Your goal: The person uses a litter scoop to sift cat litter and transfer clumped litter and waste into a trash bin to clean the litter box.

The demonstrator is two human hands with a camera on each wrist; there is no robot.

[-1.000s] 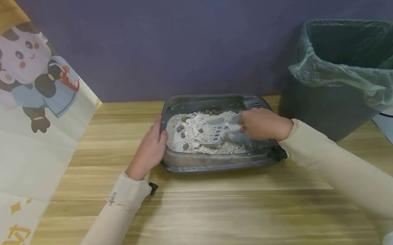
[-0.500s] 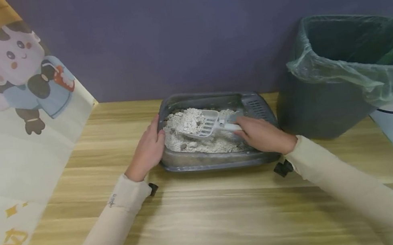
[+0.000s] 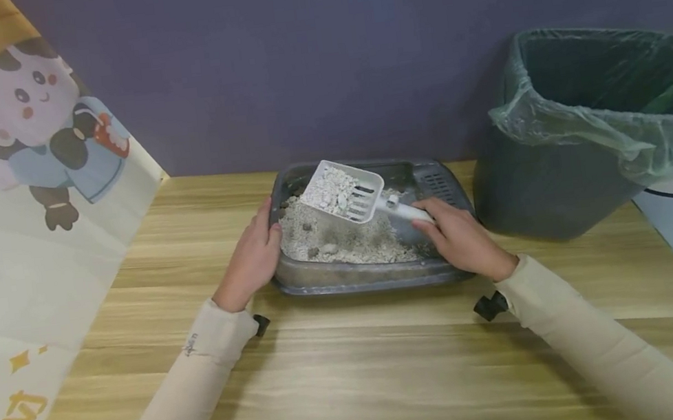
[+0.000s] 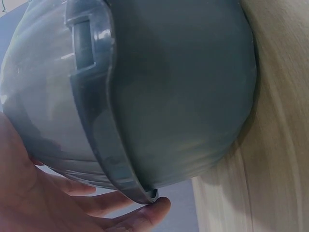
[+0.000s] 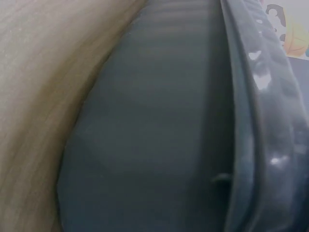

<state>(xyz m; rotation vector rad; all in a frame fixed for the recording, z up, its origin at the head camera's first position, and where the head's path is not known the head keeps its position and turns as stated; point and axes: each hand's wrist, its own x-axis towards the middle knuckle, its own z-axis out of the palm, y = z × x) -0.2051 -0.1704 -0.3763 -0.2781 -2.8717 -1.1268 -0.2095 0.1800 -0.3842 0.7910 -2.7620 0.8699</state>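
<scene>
In the head view a grey litter box point(image 3: 375, 275) stands on the wooden table, with pale litter point(image 3: 365, 241) and a few darker clumps inside. My right hand point(image 3: 460, 234) grips the handle of a white slotted litter scoop point(image 3: 369, 199). Pale litter and clumps lie in the scoop's tray, which is raised over the box, tilted, its front toward the back left. My left hand point(image 3: 251, 254) holds the box's left end; in the left wrist view its fingers point(image 4: 145, 215) reach the rim point(image 4: 104, 130). Only the box's outer wall point(image 5: 145, 121) and the table show in the right wrist view.
A dark bin point(image 3: 515, 189) with a clear green-tinted liner point(image 3: 589, 129) stands right of the box. Behind both rises a purple wall point(image 3: 308, 68). At the left is a white panel with a cartoon figure point(image 3: 55, 124). The wooden table point(image 3: 355, 374) extends in front.
The scoop has gone from digging in the litter to being lifted above it with a load. My right hand has moved slightly right and nearer me. My left hand has stayed on the box.
</scene>
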